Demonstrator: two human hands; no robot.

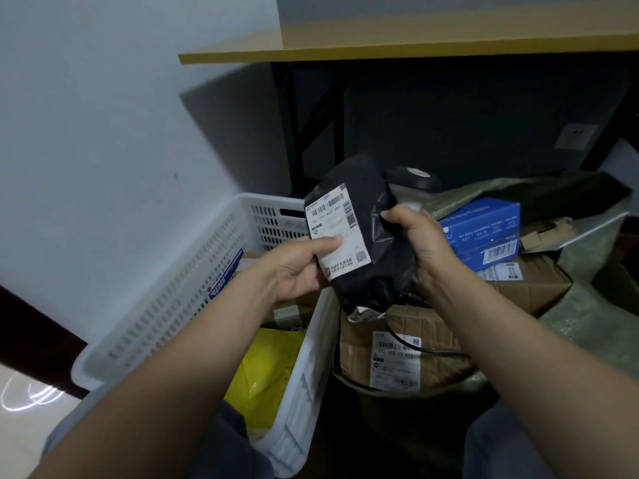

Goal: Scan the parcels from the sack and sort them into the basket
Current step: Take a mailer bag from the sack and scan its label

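A black poly-bag parcel is held up in the middle of the view, above the gap between the white basket and the green sack. The parcel's white shipping label is turned toward the camera, with barcodes along its upper edge. The left hand is closed on the parcel's lower left corner, the thumb pressed flat on the label and the other fingers hidden behind the bag. The right hand is wrapped around the parcel's right edge and also around the grip of a handheld scanner, whose dark head shows just above and behind the parcel; the exact split of the fingers between bag and grip cannot be made out. A black cable is seen running below the parcel across a brown carton that lies in the sack mouth. Right of the parcel, a blue box rests on another carton inside the sack. Left of and below the parcel, a yellow bag lies in the basket. A wooden tabletop is seen above and behind the parcel.
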